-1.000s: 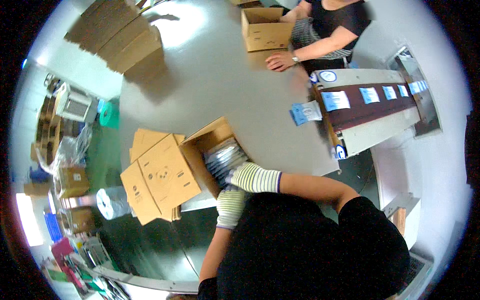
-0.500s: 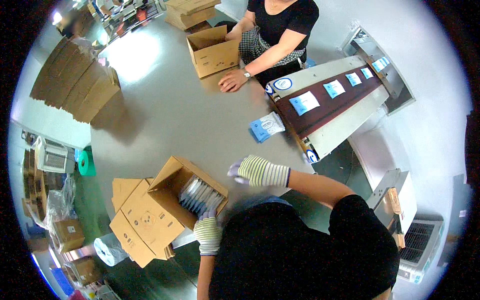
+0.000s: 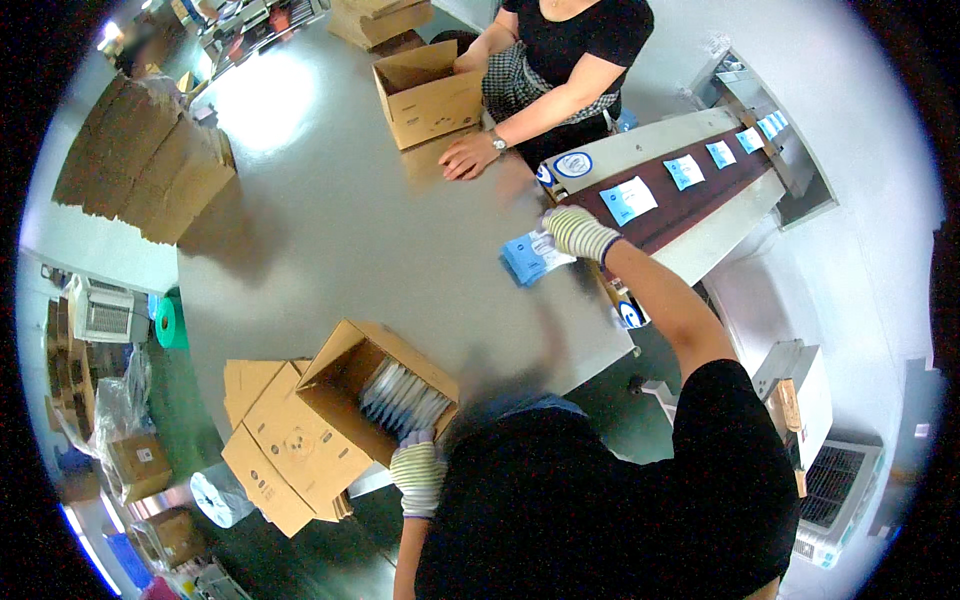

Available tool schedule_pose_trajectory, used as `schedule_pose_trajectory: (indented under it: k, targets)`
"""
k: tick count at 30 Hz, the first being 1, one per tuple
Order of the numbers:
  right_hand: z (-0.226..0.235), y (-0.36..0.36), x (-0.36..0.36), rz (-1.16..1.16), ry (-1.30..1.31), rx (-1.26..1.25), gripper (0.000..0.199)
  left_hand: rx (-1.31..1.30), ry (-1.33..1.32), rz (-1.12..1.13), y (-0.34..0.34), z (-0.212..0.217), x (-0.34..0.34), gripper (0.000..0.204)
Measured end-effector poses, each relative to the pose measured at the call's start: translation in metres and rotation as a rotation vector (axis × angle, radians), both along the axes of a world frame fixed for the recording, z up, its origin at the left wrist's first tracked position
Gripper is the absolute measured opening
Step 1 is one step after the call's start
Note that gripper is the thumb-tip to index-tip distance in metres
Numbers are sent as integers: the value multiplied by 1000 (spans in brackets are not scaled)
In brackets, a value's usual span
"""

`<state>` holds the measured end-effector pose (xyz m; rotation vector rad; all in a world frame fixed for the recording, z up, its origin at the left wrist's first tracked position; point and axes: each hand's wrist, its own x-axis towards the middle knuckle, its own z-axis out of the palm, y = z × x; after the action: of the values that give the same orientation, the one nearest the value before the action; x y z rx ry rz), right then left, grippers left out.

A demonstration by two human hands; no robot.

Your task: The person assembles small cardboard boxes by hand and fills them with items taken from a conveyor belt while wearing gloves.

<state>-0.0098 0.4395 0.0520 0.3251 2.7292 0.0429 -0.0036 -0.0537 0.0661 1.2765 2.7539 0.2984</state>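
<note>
My left hand (image 3: 417, 474), in a striped knit glove, is closed on the near rim of an open cardboard box (image 3: 345, 388), its fingertips over the edge. Inside, a row of flat packets (image 3: 403, 396) stands on edge. My right hand (image 3: 581, 236), gloved alike, reaches to a small pile of blue-and-white packets (image 3: 532, 262) on the table by the belt's end. Its fingers are over the pile's upper right part, loosely bent and apart from the palm; the pile still lies on the table.
A conveyor belt (image 3: 648, 225) carries several blue-and-white packets from a wall opening. Across the grey table (image 3: 400, 270), a co-worker's hand (image 3: 468, 157) rests beside another open box (image 3: 428, 105). Flattened cartons (image 3: 290, 445) lie left of my box; stacked cardboard (image 3: 145, 165) stands at far left.
My right hand has moved away from beside the box, up and right to the packet pile. My left hand stays on the box. Packets on the belt have shifted slightly.
</note>
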Motion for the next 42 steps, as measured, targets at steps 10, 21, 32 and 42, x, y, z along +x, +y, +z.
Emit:
schedule_pose_trajectory:
  k: [10, 21, 32, 42]
  targets:
    - [-14, 41, -35, -146, -19, -60, 22, 31, -33, 3, 4, 7, -4, 23]
    - [-89, 47, -55, 20, -492, -158, 40, 40, -89, -8, 9, 20, -7, 24]
    - [-64, -157, 46, 332, 63, -60, 27, -26, -30, 29, 5, 18, -2, 23]
    - [17, -204, 28, -174, 302, -782, 83, -10, -62, 19, 5, 14, 1, 17]
